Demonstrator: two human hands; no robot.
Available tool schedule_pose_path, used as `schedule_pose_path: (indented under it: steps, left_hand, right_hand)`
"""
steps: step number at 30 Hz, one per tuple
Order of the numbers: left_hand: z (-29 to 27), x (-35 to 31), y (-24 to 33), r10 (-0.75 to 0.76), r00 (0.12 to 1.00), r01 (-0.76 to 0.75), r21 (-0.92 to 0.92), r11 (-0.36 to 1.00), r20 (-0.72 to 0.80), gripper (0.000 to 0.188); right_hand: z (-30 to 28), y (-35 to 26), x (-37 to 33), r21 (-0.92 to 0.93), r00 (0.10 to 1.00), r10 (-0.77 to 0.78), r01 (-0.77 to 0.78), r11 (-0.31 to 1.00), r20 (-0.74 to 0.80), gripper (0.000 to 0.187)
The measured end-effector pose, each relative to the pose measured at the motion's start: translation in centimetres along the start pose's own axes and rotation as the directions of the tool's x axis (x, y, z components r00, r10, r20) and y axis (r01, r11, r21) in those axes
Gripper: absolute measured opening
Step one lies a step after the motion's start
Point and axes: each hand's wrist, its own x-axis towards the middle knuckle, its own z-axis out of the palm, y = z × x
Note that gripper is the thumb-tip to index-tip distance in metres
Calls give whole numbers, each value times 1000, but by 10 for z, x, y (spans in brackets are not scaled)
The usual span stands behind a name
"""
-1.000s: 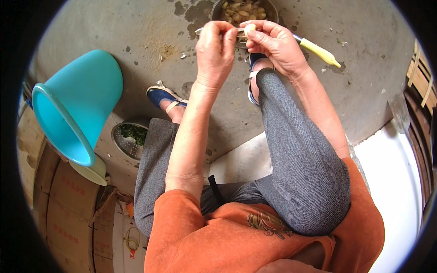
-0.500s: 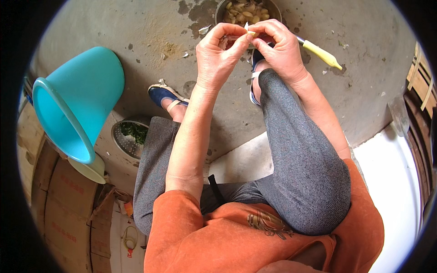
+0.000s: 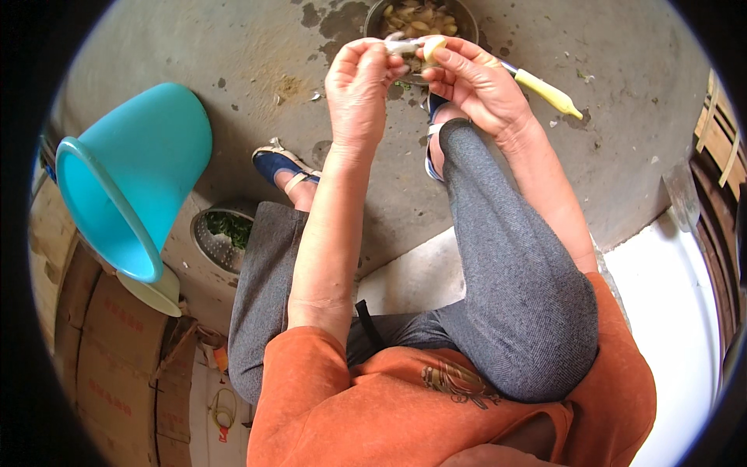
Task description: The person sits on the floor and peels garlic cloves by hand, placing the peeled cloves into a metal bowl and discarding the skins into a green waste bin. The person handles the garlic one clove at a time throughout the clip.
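Pinching a pale clove (image 3: pixel 433 49) between thumb and fingertips: your right grip (image 3: pixel 484 92) is narrow. Clove sits at its left end, facing your left grip (image 3: pixel 356 93). Left grip also pinched: a whitish strip (image 3: pixel 401 47), blurred, pokes from its fingertips toward the clove, long axis running crosswise, hand to hand. Relation that matters: clove just right of the strip, right grip the nearer hand. Whether strip and clove touch, you cannot tell. Clove's own long axis seems to lean up and rightward; too small to be sure.

Edges: round bowl (image 3: pixel 473 23) with heaped pale pieces (image 3: pixel 412 17) lies just beyond both grips, its near rim partly behind your fingers. Yellow handle (image 3: pixel 545 90) slants off right of the right grip; its metal shank runs behind that hand, far end hidden. Grey trouser leg (image 3: pixel 498 210) comes up close below the right grip, limiting room on that side. More room leftward: floor (image 3: pixel 249 62) stretches from the left grip toward a turquoise bucket (image 3: pixel 159 148). Colander (image 3: pixel 221 255) of greens (image 3: pixel 229 227) sits well below and left.
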Motion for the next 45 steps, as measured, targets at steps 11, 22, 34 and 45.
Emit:
schedule_pose_path:
  steps: [11,22,34,45]
  left_hand:
    - [-28,10,6,-69,997,76,159,984,-46,10]
    - [-43,14,-3,-106,992,116,173,978,-67,10]
    - [-22,16,-14,-33,991,-24,418,908,128,14]
    - [2,7,-9,72,971,-163,403,901,230,14]
  right_hand:
    - [-18,3,12,-625,928,-359,222,748,-100,20]
    - [-30,25,89,-803,827,-402,96,-588,393,33]
    - [-39,4,38,-251,999,-22,15,968,-24,24]
    - [-7,-3,9,-481,964,-254,262,837,82,21]
